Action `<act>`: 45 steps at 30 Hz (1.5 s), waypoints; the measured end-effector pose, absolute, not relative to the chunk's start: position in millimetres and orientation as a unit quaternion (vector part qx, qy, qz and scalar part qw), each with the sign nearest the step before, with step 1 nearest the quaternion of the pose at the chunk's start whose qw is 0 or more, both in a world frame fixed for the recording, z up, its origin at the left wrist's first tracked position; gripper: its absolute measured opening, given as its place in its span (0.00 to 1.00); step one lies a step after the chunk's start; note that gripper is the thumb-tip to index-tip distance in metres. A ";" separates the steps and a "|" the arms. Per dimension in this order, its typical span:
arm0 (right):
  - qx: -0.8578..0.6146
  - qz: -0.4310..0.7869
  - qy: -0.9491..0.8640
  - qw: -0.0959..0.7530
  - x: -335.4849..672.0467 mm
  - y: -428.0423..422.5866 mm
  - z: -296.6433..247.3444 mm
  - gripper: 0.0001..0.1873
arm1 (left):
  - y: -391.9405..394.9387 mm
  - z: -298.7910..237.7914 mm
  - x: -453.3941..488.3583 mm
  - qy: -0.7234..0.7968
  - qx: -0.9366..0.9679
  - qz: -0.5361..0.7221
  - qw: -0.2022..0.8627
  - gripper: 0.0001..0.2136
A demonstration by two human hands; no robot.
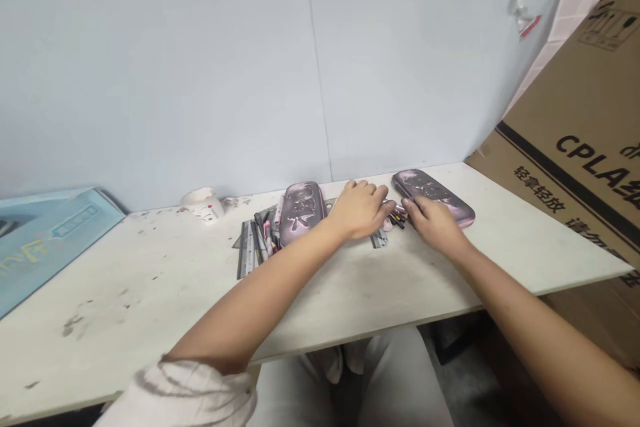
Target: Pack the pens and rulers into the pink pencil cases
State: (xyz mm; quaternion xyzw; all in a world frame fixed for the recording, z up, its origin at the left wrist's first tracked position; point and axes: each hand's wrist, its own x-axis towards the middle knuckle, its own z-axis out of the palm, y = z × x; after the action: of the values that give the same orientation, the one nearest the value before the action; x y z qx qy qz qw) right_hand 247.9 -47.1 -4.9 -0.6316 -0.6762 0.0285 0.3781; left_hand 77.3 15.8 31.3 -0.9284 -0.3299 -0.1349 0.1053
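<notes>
Head view gives me both hands at the back of a scuffed white board table (125, 293), close to the pale wall. My left hand (357, 210) rests with its fingers loosely together and curled, tips reaching over a small bunch of pens and markers (397, 217). My right hand (435, 225) comes in from the other side, fingers curled downward at the same bunch; I can't tell whether either hand is pinching anything, since the fingertips hide what lies under them. The bunch sits between two moulded pink-and-black pencil cases, the left case (303, 213) and the right case (430, 197), both lying flat. A short metal ruler (379, 238) lies just below the bunch. I judge the pens light and stiff but thin, so they may roll or scatter; I'd gather them from the sides and pinch them across the middle. The cases look light and semi-rigid with a smooth shell, so I'd take them by their long edges. More pens (265, 233) and a longer metal ruler (246, 250) crowd the left case's near side, limiting movement there. The wall closes off the back, while the board's front edge lies well toward me, leaving a wide scuffed stretch for moving.
</notes>
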 end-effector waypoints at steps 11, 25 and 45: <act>-0.691 -0.031 -0.656 0.303 259.0 -27.5 -28.8 0.23 | 68.3 6.5 62.5 -0.380 -0.916 -0.117 0.060 0.20; -0.722 -0.118 -0.641 0.234 293.0 -39.5 -55.5 0.28 | 27.9 -10.4 11.0 -0.497 -0.865 -0.064 -0.012 0.36; -0.683 0.005 -0.708 0.180 158.3 -50.5 -33.3 0.27 | -3.3 -40.8 27.0 -0.552 -0.764 -0.281 -0.181 0.29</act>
State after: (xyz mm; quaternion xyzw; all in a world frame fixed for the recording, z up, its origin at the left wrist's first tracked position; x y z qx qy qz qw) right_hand 158.3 -50.5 -33.3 -0.6825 -0.7085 0.0051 0.1796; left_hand 27.0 -3.3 -40.8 -0.7644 -0.5515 -0.2806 -0.1811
